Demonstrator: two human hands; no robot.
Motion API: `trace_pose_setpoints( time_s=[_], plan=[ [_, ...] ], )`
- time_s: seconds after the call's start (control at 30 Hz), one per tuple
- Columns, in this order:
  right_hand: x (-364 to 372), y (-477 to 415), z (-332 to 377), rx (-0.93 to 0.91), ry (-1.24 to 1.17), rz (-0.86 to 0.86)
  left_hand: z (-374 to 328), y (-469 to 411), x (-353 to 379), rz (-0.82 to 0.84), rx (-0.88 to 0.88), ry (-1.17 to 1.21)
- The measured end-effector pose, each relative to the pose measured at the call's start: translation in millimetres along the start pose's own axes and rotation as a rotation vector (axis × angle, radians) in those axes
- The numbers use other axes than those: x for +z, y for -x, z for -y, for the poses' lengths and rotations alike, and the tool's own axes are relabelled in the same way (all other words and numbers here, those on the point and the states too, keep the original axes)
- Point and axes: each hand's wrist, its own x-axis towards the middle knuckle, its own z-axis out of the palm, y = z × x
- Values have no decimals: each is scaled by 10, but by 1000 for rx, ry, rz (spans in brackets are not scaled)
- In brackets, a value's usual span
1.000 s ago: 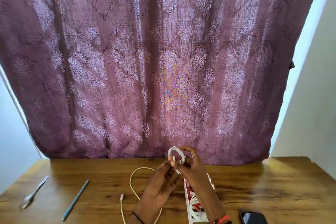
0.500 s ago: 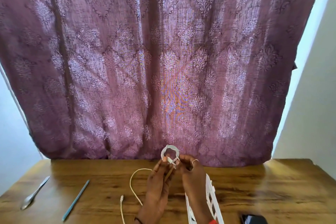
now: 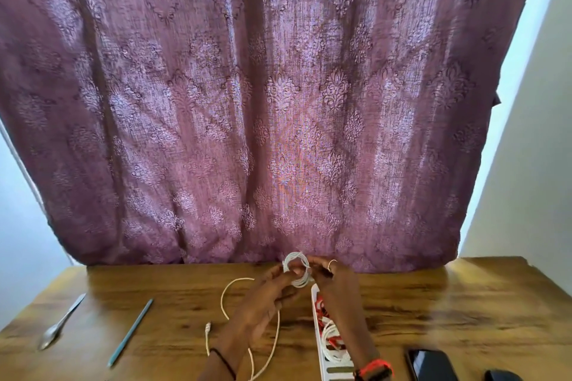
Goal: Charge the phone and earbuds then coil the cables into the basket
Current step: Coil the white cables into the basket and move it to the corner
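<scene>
So the left hand (image 3: pixel 263 303) and right hand (image 3: pixel 337 284) both pinch one small coiled cable (image 3: pixel 296 269), fingers curled round it, just over the basket (image 3: pixel 315 312) rim. A second loose cable (image 3: pixel 229 291) lies by the left wrist. One phone (image 3: pixel 430 365) bottom right, one spoon (image 3: pixel 58 328) and one pen (image 3: pixel 131 331) far left, and the basket probably holds more cables, hard to tell

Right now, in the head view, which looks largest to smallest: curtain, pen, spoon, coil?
1. curtain
2. pen and spoon: they look about equally long, so I do not rank them
3. coil, the smallest
</scene>
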Motion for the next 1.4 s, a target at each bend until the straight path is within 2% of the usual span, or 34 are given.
trace_pose_setpoints(
  time_s=[0.17,0.37,0.53,0.67,0.77,0.83,0.97,1.13,1.33,1.4],
  plan=[
    [11,-31,-8,-159,204,135,-52,-11,-51,25,15,-37],
    [32,-45,-3,-273,83,-195,-10,-55,-67,-50,62,228],
    [-9,-41,-64,-323,62,-279,57,-63,-9,-82,71,362],
    [41,-22,-59,-277,37,-195,117,-91,70,-125,96,343],
    [72,-2,5,-134,-122,-148,154,-111,114,-158,149,347],
    [54,-21,23,-13,-233,-113,167,-118,136,-185,200,314],
    [11,-32,20,104,-341,106,185,-140,157,-230,287,269],
    [-63,-3,-40,169,-415,13,282,-142,186,-226,235,179],
    [-300,22,-239,150,-175,69,458,-148,179,-151,66,-263],
    [-366,43,-354,170,-120,101,556,-176,176,-119,28,-331]
  ],
)
